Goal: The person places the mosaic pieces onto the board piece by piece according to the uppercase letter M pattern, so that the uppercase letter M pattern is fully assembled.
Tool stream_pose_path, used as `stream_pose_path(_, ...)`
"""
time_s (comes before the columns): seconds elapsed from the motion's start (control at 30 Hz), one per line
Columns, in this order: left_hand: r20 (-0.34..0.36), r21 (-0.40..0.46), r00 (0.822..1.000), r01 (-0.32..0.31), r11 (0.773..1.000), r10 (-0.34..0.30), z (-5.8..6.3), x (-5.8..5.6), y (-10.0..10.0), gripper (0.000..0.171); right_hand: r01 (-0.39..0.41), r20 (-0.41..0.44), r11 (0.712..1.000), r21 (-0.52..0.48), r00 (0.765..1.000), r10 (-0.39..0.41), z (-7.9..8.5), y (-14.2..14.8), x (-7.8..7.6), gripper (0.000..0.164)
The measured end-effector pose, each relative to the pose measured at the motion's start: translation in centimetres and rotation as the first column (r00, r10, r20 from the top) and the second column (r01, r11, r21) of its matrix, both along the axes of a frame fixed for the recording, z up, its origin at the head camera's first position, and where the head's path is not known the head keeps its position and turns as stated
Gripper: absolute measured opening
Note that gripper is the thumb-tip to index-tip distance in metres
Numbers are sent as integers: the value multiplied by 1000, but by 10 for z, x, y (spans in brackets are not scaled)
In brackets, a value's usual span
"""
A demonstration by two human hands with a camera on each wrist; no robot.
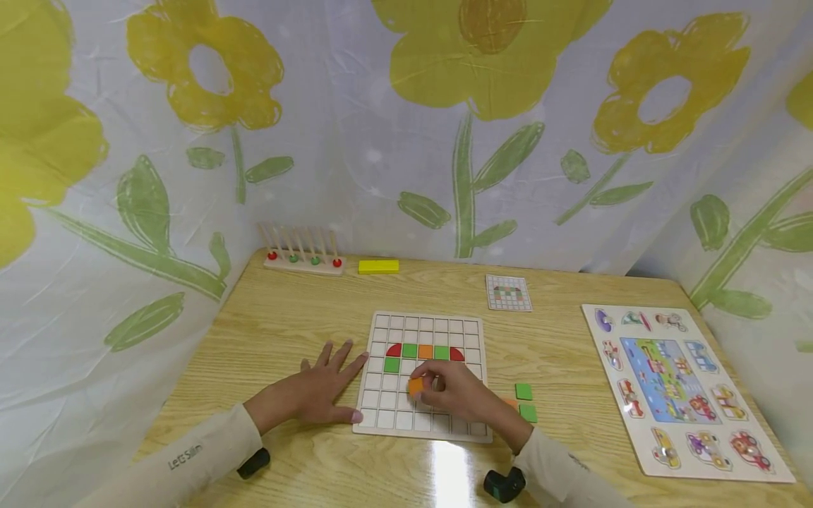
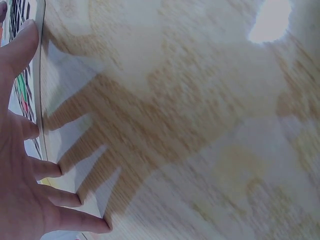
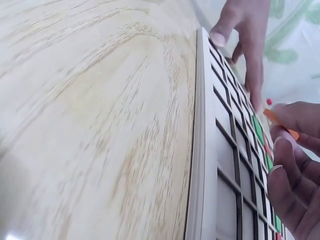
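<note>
A wooden grid board [image 1: 387,419] lies on the table in the head view. Across its upper part runs a row of red, green and orange tiles, with rounded red pieces [image 1: 394,350] at both ends. One more green tile [image 1: 392,365] sits below the left end. Over the middle of the board, my right hand [image 1: 456,389] pinches an orange square tile [image 1: 416,386] between thumb and fingers; the right wrist view shows this tile [image 3: 280,124] edge-on. My left hand [image 1: 320,391] rests with fingers spread, its thumb at the board's lower left edge.
Right of the board lie green tiles [image 1: 524,391] and an orange tile [image 1: 510,402] partly behind my right wrist. A pattern card [image 1: 509,293], a yellow block [image 1: 378,267] and a peg stand [image 1: 305,264] are farther back. A picture puzzle [image 1: 686,434] occupies the right side.
</note>
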State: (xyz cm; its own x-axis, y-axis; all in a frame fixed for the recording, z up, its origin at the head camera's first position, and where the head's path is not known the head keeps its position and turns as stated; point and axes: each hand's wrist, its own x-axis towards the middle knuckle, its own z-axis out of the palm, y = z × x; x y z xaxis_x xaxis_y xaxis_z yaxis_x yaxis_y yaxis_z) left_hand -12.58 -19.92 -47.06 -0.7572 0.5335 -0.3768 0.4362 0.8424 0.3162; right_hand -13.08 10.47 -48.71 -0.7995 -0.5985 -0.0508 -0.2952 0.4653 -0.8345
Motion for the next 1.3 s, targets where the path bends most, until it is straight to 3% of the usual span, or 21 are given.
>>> stream_pose_path(0.33, -10, -9, 1000, -6, 1000, 6, 1, 1, 2, 106, 52, 14, 998, 27, 999, -52, 1, -16, -1, 23)
stream_pose_path(0.7, -3, -16, 1000, -14, 1000, 14, 2, 2, 3, 105, 35, 9, 999, 22, 999, -35, -4, -28, -6, 27)
stream_pose_path(1.3, -12, 8, 1000, 1, 1000, -1, 2, 1, 1, 104, 76, -30, 995, 68, 997, -74, -5, -46, -8, 22)
